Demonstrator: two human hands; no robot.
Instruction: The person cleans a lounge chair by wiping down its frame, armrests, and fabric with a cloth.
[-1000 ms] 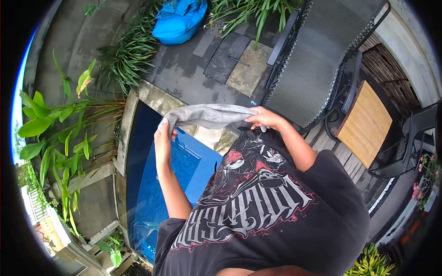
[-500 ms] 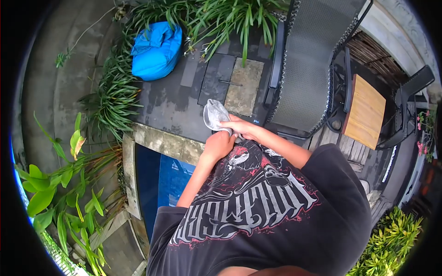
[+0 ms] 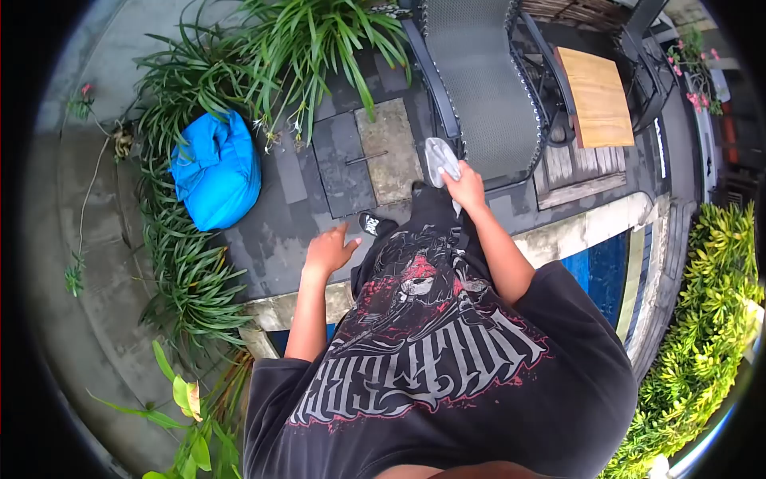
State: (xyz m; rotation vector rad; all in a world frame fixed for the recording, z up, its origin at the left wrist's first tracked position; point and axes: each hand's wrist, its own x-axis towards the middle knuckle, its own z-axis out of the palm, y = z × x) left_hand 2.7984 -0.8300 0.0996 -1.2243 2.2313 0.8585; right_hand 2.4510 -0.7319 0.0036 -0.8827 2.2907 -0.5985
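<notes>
My right hand (image 3: pixel 465 188) is closed on a bunched light grey cloth (image 3: pixel 440 160), which sticks out past the fingers close to the front of the mesh lounge chair (image 3: pixel 483 104). My left hand (image 3: pixel 329 249) is held out over the dark paving with its thumb and fingers apart, and nothing is in it. Below it and to the right, a black shoe (image 3: pixel 372 224) shows beside my dark trousers.
A blue bag-like bundle (image 3: pixel 215 172) rests by the strappy green plants (image 3: pixel 191 275) on the left. Set into the paving is a hatch with a metal handle (image 3: pixel 367 157). A wooden table (image 3: pixel 592 97) stands to the right, and blue water (image 3: pixel 594 275) lies beyond a stone edge.
Both hands were together on the cloth. The left hand has let go and moved left; the right has carried the cloth right. My view has shifted, bringing the shoe into sight.
</notes>
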